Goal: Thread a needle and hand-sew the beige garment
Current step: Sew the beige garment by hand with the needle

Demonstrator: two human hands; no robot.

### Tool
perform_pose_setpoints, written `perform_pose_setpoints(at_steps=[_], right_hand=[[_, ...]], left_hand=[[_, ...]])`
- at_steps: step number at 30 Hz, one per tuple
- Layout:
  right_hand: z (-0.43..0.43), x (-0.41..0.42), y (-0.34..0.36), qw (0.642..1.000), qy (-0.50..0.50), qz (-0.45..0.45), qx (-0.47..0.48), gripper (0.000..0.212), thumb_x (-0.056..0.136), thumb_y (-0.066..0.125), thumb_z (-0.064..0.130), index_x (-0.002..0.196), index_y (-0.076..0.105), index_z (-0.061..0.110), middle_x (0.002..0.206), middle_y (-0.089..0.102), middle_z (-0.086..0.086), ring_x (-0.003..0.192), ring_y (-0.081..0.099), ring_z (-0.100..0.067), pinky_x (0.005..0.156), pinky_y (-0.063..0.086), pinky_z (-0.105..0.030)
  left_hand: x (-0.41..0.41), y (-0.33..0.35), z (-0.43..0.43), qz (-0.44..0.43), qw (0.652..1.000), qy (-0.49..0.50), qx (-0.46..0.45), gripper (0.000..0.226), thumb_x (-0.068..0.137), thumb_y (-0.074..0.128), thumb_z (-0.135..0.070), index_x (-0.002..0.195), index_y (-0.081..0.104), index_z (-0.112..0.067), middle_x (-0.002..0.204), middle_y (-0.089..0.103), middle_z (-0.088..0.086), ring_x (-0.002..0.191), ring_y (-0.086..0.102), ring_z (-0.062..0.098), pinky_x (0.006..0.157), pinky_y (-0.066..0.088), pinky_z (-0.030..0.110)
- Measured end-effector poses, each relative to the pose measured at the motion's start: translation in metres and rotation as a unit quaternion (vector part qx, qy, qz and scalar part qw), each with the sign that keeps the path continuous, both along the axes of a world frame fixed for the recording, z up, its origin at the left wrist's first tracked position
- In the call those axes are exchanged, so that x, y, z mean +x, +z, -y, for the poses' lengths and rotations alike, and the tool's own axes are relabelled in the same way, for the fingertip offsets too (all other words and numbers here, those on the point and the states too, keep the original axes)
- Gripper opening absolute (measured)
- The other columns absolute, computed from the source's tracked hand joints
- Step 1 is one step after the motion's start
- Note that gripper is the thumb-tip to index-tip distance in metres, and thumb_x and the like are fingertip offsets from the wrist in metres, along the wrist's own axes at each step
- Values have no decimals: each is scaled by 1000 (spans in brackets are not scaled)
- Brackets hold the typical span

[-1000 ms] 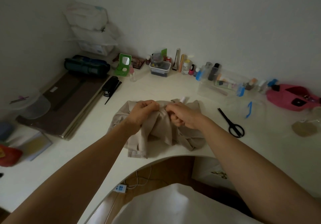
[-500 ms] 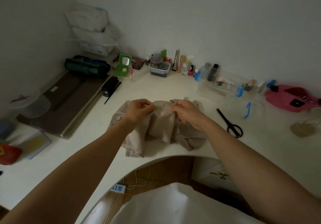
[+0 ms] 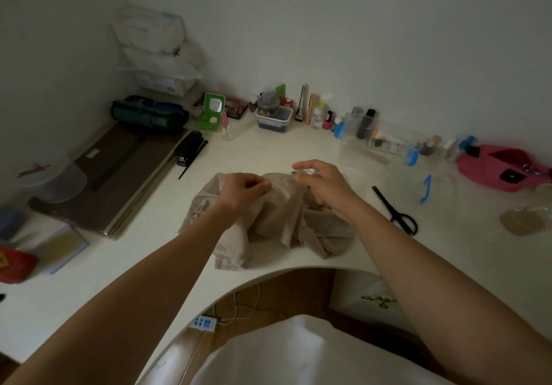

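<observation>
The left hand (image 3: 245,189) is closed, its fingertips bunching a fold of the garment (image 3: 268,223), likely to hold the seam taut and raised for stitching. The right hand (image 3: 324,183) hovers just beside it, thumb and forefinger pinched on what looks like the needle (image 3: 300,172), the other fingers loose. A faint thread (image 3: 280,189) curves between the hands. The garment lies crumpled on the desk (image 3: 268,151) at its curved front edge. Scissors (image 3: 394,211) lie near the right forearm, probably for cutting thread. The needle is a mere glint, and the knuckles hide the stitch site.
</observation>
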State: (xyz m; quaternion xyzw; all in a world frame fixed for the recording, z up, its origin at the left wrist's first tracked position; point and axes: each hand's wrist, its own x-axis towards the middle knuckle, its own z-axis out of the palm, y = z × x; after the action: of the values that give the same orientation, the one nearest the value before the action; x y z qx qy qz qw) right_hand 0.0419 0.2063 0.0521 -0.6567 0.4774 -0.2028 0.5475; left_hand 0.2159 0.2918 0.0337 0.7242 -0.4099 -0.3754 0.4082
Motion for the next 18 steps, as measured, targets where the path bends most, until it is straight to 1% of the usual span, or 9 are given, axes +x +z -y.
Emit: perform_pose_setpoints(at_steps=[3, 6, 9, 11, 13, 14, 16, 17, 18], right_hand=[[-6, 8, 7, 997, 81, 5, 2, 32, 98, 56, 17, 129, 60, 23, 90, 51, 16, 43, 47, 13, 39, 34, -7], [-12, 15, 6, 991, 136, -16, -3, 27, 99, 56, 18, 125, 62, 17, 84, 56, 14, 47, 50, 16, 41, 35, -5], [-13, 16, 3, 993, 112, -22, -15, 17, 98, 58, 18, 109, 68, 9, 74, 58, 13, 49, 52, 10, 44, 36, -4], [-12, 15, 1, 994, 108, -27, -18, 14, 97, 60, 19, 102, 69, 10, 76, 62, 10, 52, 54, 12, 49, 38, -5], [-10, 15, -4, 994, 107, -27, -24, 10, 95, 62, 19, 97, 70, 13, 82, 67, 7, 66, 59, 8, 60, 41, -6], [-10, 15, -5, 994, 98, -26, -26, 9, 95, 63, 19, 95, 70, 14, 81, 66, 7, 67, 59, 6, 60, 41, -6], [-9, 14, -7, 996, 78, -23, -29, 12, 95, 63, 19, 97, 70, 10, 74, 63, 7, 59, 56, 7, 53, 39, -5], [-9, 13, -9, 997, 69, -21, -30, 14, 95, 63, 19, 100, 70, 9, 74, 63, 7, 57, 56, 8, 53, 39, -5], [-9, 13, -10, 997, 61, -19, -30, 16, 95, 63, 20, 103, 70, 8, 76, 64, 7, 60, 57, 8, 58, 41, -7]], left_hand=[[-4, 1, -2, -7, 1000, -10, -14, 20, 92, 64, -26, 101, 72, -11, 94, 69, 0, 83, 60, 5, 65, 45, 6], [-7, 5, -2, -20, 999, -29, -33, 16, 92, 63, -22, 99, 71, -9, 88, 68, -1, 77, 60, 2, 64, 47, 5], [-7, 7, -5, -17, 998, -48, -33, 14, 92, 63, -21, 96, 70, -9, 84, 66, -2, 76, 59, 3, 64, 47, 6], [-6, 6, -7, -16, 997, -62, -34, 12, 91, 65, -21, 91, 70, -11, 83, 66, -1, 75, 60, 5, 66, 48, 10], [-4, 2, -8, -11, 997, -71, -33, 16, 87, 69, -27, 87, 71, -11, 83, 67, 5, 74, 60, 9, 71, 51, 23], [-3, 0, -9, -2, 997, -70, -27, 19, 84, 72, -30, 87, 71, -11, 85, 67, 8, 75, 60, 12, 74, 52, 29], [1, -3, -10, 15, 998, -61, -15, 26, 80, 75, -34, 89, 72, -10, 91, 67, 12, 81, 61, 21, 80, 54, 37], [2, -4, -10, 18, 998, -56, -11, 29, 79, 76, -36, 89, 72, -8, 94, 67, 15, 86, 62, 26, 83, 53, 40], [4, -5, -11, 18, 998, -54, -9, 33, 78, 76, -37, 90, 71, -6, 96, 66, 18, 91, 62, 30, 85, 52, 42]])
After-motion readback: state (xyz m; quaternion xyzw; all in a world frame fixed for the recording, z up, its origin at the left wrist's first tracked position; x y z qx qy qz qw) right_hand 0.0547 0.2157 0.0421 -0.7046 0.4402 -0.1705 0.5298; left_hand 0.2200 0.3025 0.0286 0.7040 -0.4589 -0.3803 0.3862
